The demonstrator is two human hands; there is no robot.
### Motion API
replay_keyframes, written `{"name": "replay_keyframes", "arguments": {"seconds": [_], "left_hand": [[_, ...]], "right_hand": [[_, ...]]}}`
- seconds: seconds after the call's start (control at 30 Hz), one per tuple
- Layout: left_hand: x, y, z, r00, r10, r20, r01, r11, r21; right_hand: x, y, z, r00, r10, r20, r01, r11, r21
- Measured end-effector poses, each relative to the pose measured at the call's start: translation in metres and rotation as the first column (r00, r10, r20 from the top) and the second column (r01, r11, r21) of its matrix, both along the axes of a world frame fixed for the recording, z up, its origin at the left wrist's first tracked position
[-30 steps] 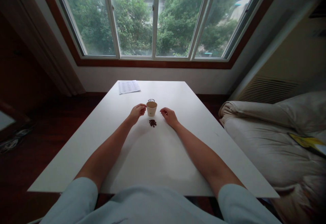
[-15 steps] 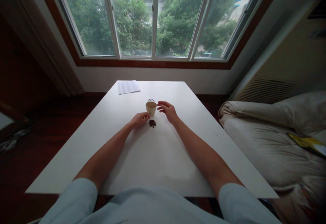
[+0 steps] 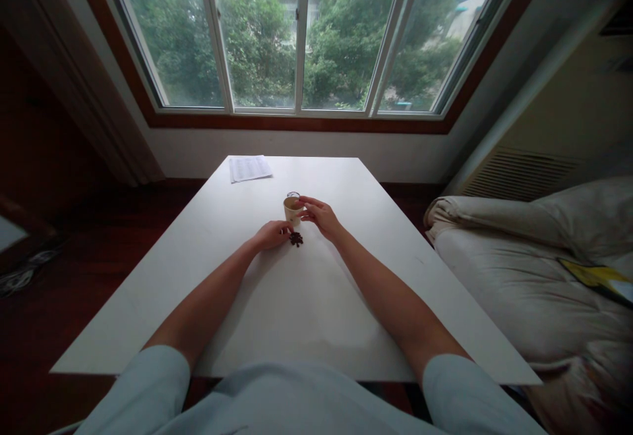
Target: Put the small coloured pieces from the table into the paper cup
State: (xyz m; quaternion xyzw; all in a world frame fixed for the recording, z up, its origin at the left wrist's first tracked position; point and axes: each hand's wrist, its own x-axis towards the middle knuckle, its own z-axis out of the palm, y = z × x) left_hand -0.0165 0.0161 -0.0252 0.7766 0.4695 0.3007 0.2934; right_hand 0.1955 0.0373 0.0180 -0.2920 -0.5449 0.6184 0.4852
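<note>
A beige paper cup stands upright near the middle of the white table. Just in front of it lies a small pile of dark brown pieces that look like coffee beans. My right hand reaches to the cup's right side, fingers stretched and apart, the fingertips overlapping its rim; whether they touch it I cannot tell. At the left edge of the pile my left hand rests low, fingers curled and tips close together. Anything between those tips is too small to make out.
Behind the cup shows part of a thin dark-rimmed round object. Printed papers lie at the table's far left corner. A beige padded sofa stands to the right, and a window is beyond the table.
My right hand has moved left, so its fingertips now overlap the cup's rim. My left hand has shifted slightly right towards the dark pieces. The cup stays in place.
</note>
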Motion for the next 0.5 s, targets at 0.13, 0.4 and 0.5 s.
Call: {"name": "replay_keyframes", "arguments": {"seconds": [0.13,0.4,0.5], "left_hand": [[0.0,-0.001,0.001,1.0,-0.006,-0.01,0.006,1.0,0.025],[-0.001,-0.001,0.001,0.997,-0.021,-0.078,0.028,0.996,0.085],[-0.001,-0.002,0.002,0.999,-0.015,-0.044,0.018,0.997,0.069]], "right_hand": [[-0.002,-0.004,0.005,0.999,0.04,0.017,-0.039,0.999,-0.036],[0.006,0.004,0.002,0.996,-0.003,0.093,-0.003,0.998,0.065],[0.015,0.013,-0.007,0.956,-0.081,0.281,0.029,0.983,0.182]]}}
